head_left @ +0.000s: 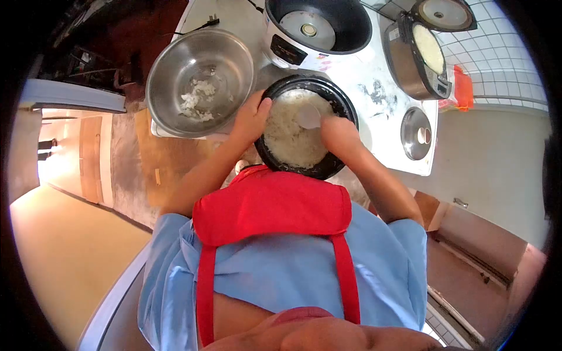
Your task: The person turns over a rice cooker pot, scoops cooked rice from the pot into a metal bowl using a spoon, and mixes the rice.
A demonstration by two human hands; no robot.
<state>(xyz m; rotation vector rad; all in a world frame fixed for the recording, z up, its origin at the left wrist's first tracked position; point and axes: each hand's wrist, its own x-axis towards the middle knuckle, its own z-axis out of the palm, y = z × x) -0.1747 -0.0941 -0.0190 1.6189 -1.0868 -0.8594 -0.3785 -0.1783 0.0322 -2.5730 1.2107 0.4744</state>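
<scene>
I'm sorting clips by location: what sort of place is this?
Probably a kitchen: there's an open rice cooker, a steel bowl with what looks like rice, and a black pot.

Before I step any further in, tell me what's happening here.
The person's left hand holds the rim of a black pot of rice, while the right hand has a pale paddle inside it. To the left, a metal bowl contains a smaller heap of rice. Beyond the pot stands an open white cooker, and to the right a second open cooker with rice in it.
</scene>
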